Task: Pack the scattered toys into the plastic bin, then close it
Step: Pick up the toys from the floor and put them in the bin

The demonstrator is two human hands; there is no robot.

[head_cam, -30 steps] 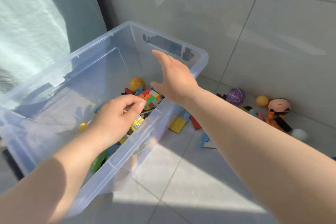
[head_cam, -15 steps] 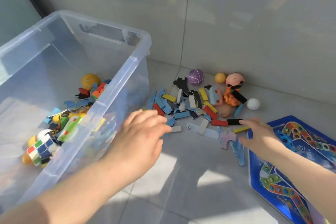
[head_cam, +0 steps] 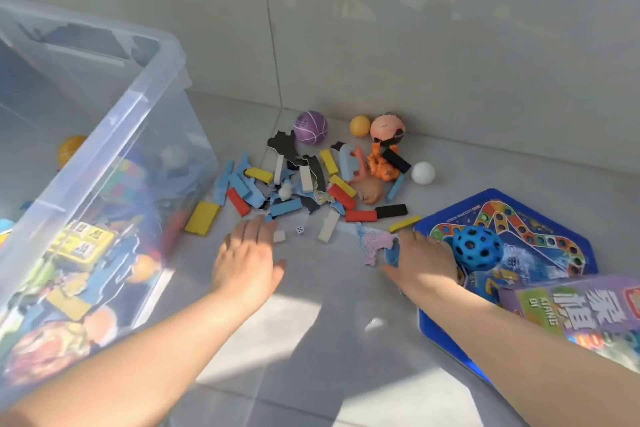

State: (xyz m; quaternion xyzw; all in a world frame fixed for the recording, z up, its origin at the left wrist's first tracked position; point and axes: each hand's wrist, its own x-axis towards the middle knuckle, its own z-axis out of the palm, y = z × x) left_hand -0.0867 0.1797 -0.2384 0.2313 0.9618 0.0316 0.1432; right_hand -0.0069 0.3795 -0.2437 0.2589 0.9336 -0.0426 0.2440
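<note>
The clear plastic bin (head_cam: 114,135) stands at the left with no lid on it, holding several blocks, balls and puzzle cubes. On the floor to its right lies a scatter of coloured blocks (head_cam: 304,184) and flat puzzle pieces. My left hand (head_cam: 247,258) hovers flat, fingers apart, just in front of the scatter, near a small die (head_cam: 300,229). My right hand (head_cam: 420,262) rests palm down on a pink and blue puzzle piece (head_cam: 375,243), beside a blue holed ball (head_cam: 478,247). Whether its fingers grip the piece is hidden.
A purple ball (head_cam: 310,127), an orange ball (head_cam: 360,126), a round doll head (head_cam: 387,127), an orange figure (head_cam: 379,165) and a white ball (head_cam: 423,173) lie against the tiled wall. A blue game board (head_cam: 519,218) and a purple box (head_cam: 581,305) sit at the right.
Both hands have left the bin and come down to the scattered toys on the floor. The view swung right, and the blue holed ball and purple box came into sight.
</note>
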